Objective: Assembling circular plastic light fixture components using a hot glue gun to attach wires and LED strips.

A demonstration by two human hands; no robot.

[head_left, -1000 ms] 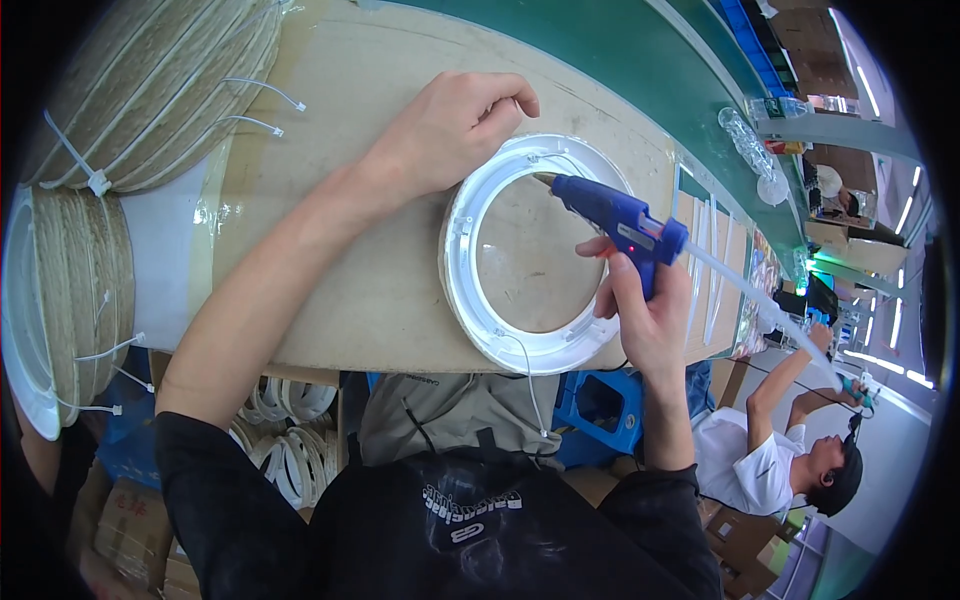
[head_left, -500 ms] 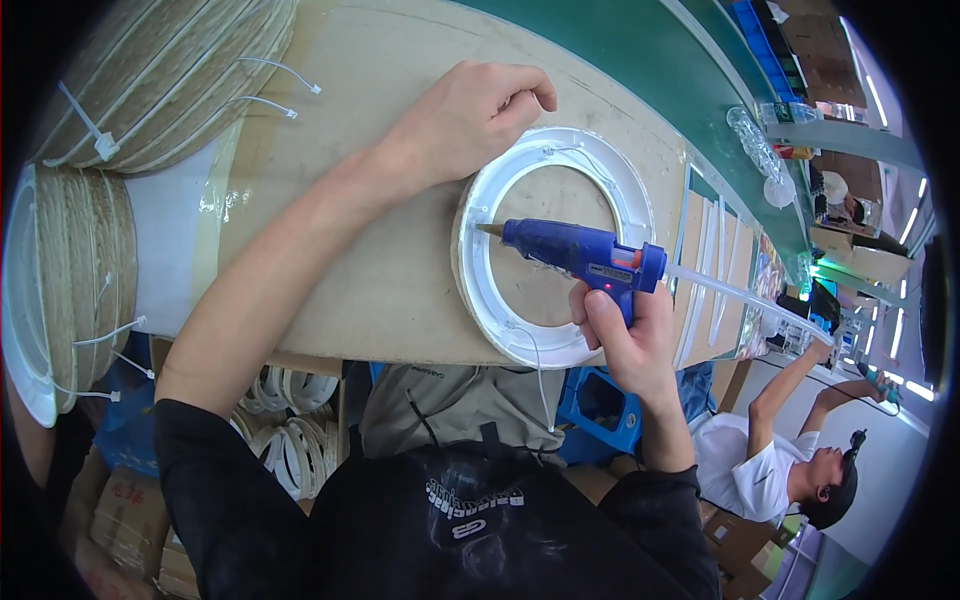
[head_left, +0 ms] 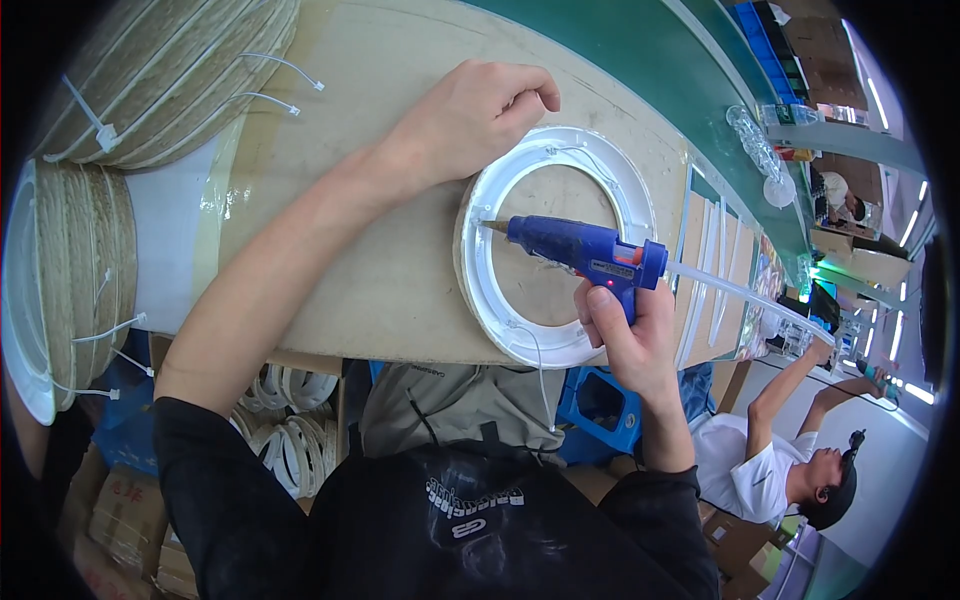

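Observation:
A white ring-shaped lamp housing [head_left: 478,275] with thin wires lies on the cardboard-covered bench in front of me. My right hand [head_left: 632,325] is closed round the handle of a blue hot glue gun [head_left: 570,246], which lies across the ring's opening. Its nozzle tip is at the ring's left inner channel; whether it touches cannot be told. A long translucent glue stick [head_left: 735,290] sticks out of its back end. Over the ring's upper left edge, my left hand [head_left: 485,108] has its fingers curled in; what they hold, if anything, is hidden.
Stacked rings with cable ends [head_left: 95,270] stand at the left, and a larger stack [head_left: 180,80] behind them. White strips [head_left: 712,270] lie right of the ring. A blue plastic stool [head_left: 605,405] sits below the bench edge. A co-worker [head_left: 765,450] works at the right.
The glue gun's nozzle has shifted very slightly to the right and up along the ring's left side. My left hand stays almost in place.

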